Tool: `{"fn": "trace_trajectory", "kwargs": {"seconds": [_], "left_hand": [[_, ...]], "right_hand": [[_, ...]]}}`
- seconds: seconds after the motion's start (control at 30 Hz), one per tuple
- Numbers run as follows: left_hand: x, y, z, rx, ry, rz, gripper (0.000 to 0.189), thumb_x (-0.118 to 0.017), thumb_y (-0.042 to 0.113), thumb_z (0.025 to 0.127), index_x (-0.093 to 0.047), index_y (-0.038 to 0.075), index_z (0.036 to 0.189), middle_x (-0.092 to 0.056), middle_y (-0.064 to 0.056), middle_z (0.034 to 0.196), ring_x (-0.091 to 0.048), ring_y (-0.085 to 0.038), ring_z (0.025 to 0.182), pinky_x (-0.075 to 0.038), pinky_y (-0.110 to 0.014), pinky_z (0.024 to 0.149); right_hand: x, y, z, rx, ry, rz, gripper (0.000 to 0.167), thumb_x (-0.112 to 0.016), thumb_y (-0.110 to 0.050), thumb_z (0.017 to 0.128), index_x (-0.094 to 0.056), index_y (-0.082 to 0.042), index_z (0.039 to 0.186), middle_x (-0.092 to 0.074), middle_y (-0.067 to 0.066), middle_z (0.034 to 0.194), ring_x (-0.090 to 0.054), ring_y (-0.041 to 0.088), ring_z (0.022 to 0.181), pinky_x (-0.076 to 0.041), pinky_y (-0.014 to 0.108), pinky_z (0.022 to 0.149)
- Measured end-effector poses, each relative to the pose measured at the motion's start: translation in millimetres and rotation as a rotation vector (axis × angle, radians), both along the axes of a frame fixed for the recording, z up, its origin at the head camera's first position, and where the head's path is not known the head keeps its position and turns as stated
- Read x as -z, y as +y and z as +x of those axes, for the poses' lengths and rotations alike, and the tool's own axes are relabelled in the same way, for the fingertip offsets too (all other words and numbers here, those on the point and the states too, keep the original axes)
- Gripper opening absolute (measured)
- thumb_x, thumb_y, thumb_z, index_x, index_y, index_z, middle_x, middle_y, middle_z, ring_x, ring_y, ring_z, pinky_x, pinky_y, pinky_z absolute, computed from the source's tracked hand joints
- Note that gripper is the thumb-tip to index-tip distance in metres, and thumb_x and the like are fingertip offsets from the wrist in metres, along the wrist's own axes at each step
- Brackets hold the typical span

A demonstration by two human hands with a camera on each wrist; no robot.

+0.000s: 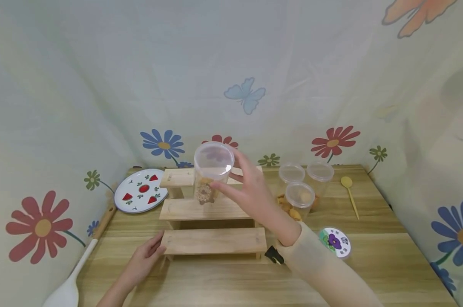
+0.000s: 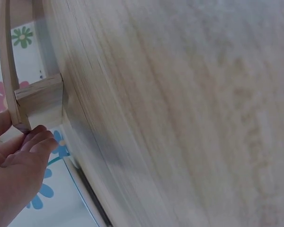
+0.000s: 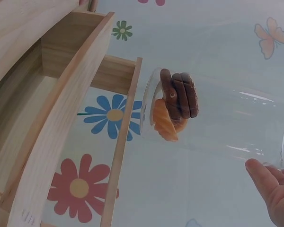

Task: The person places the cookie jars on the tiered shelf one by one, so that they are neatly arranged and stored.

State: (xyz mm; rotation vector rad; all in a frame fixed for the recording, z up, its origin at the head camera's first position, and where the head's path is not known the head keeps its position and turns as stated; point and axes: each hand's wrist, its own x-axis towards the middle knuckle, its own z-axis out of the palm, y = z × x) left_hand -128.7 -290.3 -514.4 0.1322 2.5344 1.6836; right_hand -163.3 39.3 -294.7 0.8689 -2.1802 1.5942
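My right hand (image 1: pixel 250 192) grips a clear lidded jar (image 1: pixel 214 164) near its lid, holding it up over the upper tiers of a three-step wooden rack (image 1: pixel 214 241). Chocolate-brown biscuits (image 3: pixel 180 94) and an orange-tan piece (image 3: pixel 165 122) lie in the jar's bottom. In the right wrist view, the jar's base is close to the rack's edge, with the right hand's thumb (image 3: pixel 260 175) along its side. At the left end of the lowest step, my left hand (image 1: pixel 145 258) pinches the board's corner, thumb on one side and curled fingers (image 2: pixel 40 139) on the other.
Three lidded clear jars (image 1: pixel 300 196) with snacks stand right of the rack. Nearer are a round flower-printed lid (image 1: pixel 335 242) and a black clip-like object (image 1: pixel 274 255). A yellow spoon (image 1: pixel 350 196) lies far right. Left are a watermelon-patterned plate (image 1: pixel 139 192) and a long-handled white utensil (image 1: pixel 68 290).
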Motion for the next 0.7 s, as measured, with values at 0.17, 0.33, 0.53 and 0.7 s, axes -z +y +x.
{"fn": "trace_trajectory", "kwargs": {"seconds": [0.17,0.33,0.53,0.7], "left_hand": [[-1.5,-0.9,1.9,-0.005,0.018,-0.009,0.055,-0.056,0.012,0.099,-0.033,-0.015,0.141,-0.032,-0.031,0.145,-0.037,-0.038,0.129,-0.040,-0.021,0.098],[-1.8,-0.1,1.0,-0.003,0.028,-0.004,0.054,-0.056,0.012,0.099,-0.034,-0.015,0.140,-0.033,-0.031,0.145,-0.037,-0.038,0.129,-0.040,-0.023,0.099],[0.7,1.2,0.4,0.003,0.034,0.010,0.053,-0.056,0.009,0.098,-0.034,-0.016,0.140,-0.032,-0.030,0.146,-0.037,-0.038,0.129,-0.040,-0.019,0.097],[0.9,1.7,1.0,0.003,0.047,0.013,0.053,-0.057,0.008,0.098,-0.034,-0.016,0.139,-0.032,-0.031,0.145,-0.037,-0.039,0.129,-0.039,-0.017,0.096]], "right_hand": [[-3.3,-13.1,-6.6,-0.033,0.000,-0.048,0.074,-0.078,-0.008,0.082,-0.038,-0.007,0.144,-0.053,0.008,0.125,-0.054,0.021,0.108,-0.053,0.033,0.088],[-3.3,-24.9,-17.9,-0.059,0.054,-0.068,0.073,-0.078,-0.008,0.081,-0.039,-0.007,0.143,-0.053,0.009,0.125,-0.055,0.021,0.109,-0.053,0.034,0.088],[9.6,-35.0,-46.4,-0.041,0.115,-0.011,0.076,-0.080,-0.021,0.080,-0.039,-0.016,0.144,-0.055,0.000,0.124,-0.056,0.014,0.110,-0.051,0.024,0.089],[7.1,-38.7,-58.5,-0.040,0.113,-0.004,0.079,-0.079,-0.022,0.082,-0.036,-0.016,0.147,-0.053,0.001,0.128,-0.053,0.011,0.117,-0.049,0.021,0.090]]}}
